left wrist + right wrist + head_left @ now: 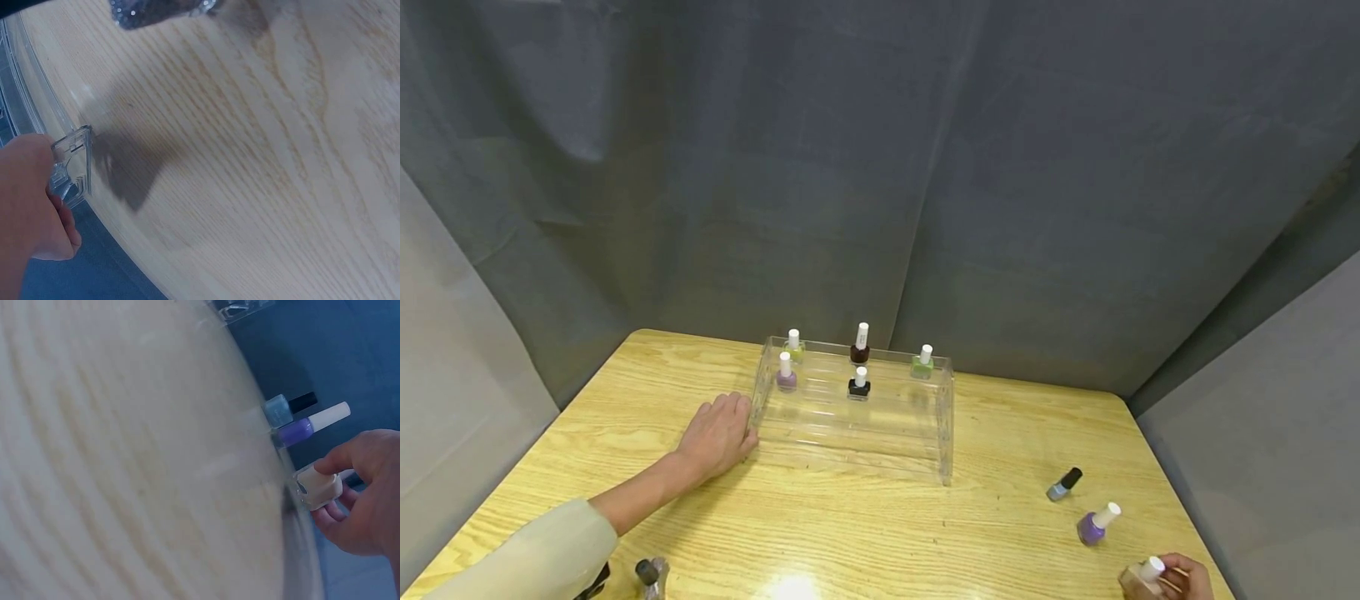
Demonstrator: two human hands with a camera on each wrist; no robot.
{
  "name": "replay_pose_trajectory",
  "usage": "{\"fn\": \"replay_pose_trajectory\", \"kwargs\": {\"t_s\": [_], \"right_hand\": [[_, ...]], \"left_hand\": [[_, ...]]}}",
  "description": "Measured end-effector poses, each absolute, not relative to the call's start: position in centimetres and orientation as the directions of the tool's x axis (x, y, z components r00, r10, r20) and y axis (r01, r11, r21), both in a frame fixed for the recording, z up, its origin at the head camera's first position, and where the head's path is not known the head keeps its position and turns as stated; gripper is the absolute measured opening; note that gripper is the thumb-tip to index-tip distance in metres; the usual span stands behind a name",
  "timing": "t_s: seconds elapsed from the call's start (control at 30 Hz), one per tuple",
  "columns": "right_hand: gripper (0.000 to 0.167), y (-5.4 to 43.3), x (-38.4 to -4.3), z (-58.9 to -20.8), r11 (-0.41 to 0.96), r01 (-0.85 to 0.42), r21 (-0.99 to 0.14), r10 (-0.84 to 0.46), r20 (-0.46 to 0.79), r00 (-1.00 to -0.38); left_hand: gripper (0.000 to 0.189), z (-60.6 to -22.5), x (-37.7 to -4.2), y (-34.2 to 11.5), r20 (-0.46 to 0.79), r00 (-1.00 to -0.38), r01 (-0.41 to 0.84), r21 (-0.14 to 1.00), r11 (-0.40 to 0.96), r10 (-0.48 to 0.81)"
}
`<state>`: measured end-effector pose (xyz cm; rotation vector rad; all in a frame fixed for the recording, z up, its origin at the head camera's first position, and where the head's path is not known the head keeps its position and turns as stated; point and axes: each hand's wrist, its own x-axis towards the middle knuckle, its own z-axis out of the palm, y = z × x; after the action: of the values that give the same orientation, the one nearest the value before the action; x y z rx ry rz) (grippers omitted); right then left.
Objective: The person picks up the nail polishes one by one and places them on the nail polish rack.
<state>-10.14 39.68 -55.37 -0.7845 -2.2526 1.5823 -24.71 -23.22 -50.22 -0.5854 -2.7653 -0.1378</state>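
Note:
A clear tiered acrylic rack (850, 458) stands toward the back of the table. My left hand (718, 429) grips its left side panel, fingers curled at the edge in the left wrist view. On the top tier are yellow-green (794, 352), dark red (860, 355) and green (922, 367) nail polish bottles. Lilac (786, 380) and black (859, 388) bottles stand one tier lower. At the front right, my right hand (369, 500) pinches a beige nail polish bottle (319, 486) with a white cap between thumb and fingers, close over the table.
A light blue bottle (1057, 490) with a black cap and a purple bottle (1091, 529) with a white cap stand at the right. Near the left sleeve lie a glittery black-capped bottle (652, 579) and a dark item (597, 581). Grey curtains (880, 167) enclose the table.

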Motion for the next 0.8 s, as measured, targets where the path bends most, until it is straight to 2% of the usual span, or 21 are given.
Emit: {"fn": "replay_pose_trajectory", "kwargs": {"t_s": [0.1,0.17,0.3,0.4,0.57,0.8], "right_hand": [[0.043,38.8,-9.9,-54.1,0.260,0.206,-0.944,0.582,-0.017,-0.813],[0.046,37.8,-9.5,-52.9,0.343,0.144,-0.928,0.558,0.079,-0.826],[0.049,35.8,-9.7,-50.0,0.485,0.034,-0.874,0.436,0.207,-0.876],[0.049,34.2,-10.2,-47.9,0.571,-0.020,-0.821,0.324,0.247,-0.913],[0.043,31.9,-11.7,-45.2,0.561,-0.139,-0.816,0.124,0.249,-0.960],[0.039,28.9,-15.0,-43.0,0.505,-0.328,-0.798,-0.079,0.336,-0.939]], "left_hand": [[0.025,-50.2,-24.7,-23.2,0.310,-0.872,0.407,0.032,0.913,0.378],[0.025,-50.2,-24.7,-23.2,0.309,-0.873,0.407,0.034,0.913,0.378],[0.024,-50.3,-24.7,-23.3,0.305,-0.875,0.407,0.045,0.912,0.376],[0.024,-50.4,-24.7,-23.3,0.298,-0.879,0.404,0.052,0.913,0.372],[0.024,-50.4,-24.8,-23.3,0.290,-0.883,0.400,0.049,0.915,0.370],[0.026,-50.3,-24.7,-23.3,0.293,-0.880,0.404,0.045,0.914,0.375]]}}
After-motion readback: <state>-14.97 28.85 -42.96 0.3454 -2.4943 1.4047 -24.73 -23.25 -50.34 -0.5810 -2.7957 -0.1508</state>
